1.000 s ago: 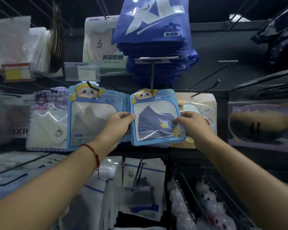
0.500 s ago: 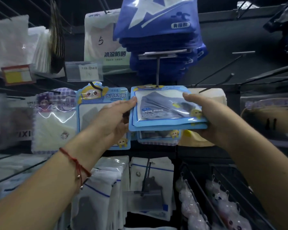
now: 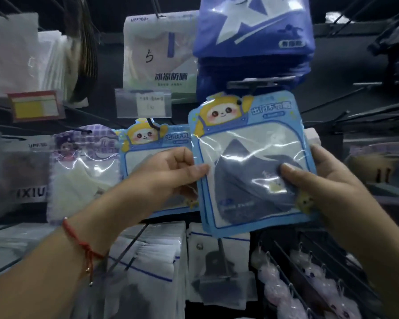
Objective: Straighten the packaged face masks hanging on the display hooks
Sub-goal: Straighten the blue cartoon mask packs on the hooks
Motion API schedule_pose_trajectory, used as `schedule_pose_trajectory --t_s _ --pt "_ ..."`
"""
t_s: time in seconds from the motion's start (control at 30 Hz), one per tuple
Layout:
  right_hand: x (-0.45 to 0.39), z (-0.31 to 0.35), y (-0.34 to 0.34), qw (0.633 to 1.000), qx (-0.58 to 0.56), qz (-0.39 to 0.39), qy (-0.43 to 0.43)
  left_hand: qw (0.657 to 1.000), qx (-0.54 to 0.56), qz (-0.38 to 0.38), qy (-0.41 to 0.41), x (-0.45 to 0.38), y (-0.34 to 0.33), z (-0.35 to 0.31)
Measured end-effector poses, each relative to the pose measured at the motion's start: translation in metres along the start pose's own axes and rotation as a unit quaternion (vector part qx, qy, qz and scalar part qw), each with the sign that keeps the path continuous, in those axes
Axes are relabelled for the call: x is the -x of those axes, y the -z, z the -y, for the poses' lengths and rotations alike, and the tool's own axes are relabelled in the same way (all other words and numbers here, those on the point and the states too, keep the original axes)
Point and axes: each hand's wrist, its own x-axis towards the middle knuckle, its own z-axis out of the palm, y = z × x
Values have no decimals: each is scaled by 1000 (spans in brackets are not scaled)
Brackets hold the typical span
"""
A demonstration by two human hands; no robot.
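A blue mask packet (image 3: 251, 162) with a cartoon face at its top and a dark grey mask behind its clear window sits between both hands, upright and slightly tilted, in front of the display. More packets of the same kind are stacked right behind it. The right hand (image 3: 318, 187) grips its right edge, thumb pressed on the window beside a small yellow figure, the other fingers hidden behind the packet. The left hand (image 3: 168, 173) pinches its left edge, thumb tip on the front, fingers curled. Behind the left fingers hangs a second blue packet (image 3: 148, 153) on a hook, and past that a purple packet (image 3: 83, 171) holding a white mask. Above the fingers hang dark blue bags (image 3: 253, 35) and a white packet (image 3: 157, 51). Below the hands hang white packets (image 3: 148, 261). A red string bracelet (image 3: 83, 245) circles the left wrist.
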Motion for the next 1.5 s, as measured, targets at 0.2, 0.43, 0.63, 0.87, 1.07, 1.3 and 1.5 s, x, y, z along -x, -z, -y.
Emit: schedule_pose_trajectory --t_s 0.2,0.43,0.63,0.87,1.07,1.3,1.5 --pt "12 -14 -4 996 9 15 -83 999 45 19 -17 4 8 -9" --pt "15 -26 -39 955 296 -20 -2 996 -15 -86 -10 21 27 -9" --pt "-8 -4 -101 757 627 7 184 994 -54 -80 -47 38 54 -7" --pt "-30 -6 -125 790 599 45 123 997 -49 -47 -41 57 82 9" --pt "-34 1 -127 825 556 7 102 994 -85 -62 -17 66 114 13" --pt "-43 3 -135 736 644 81 192 984 -97 -106 -101 54 136 0" --pt "-54 -3 -141 680 686 155 206 963 -151 -115 -192 40 130 -5"
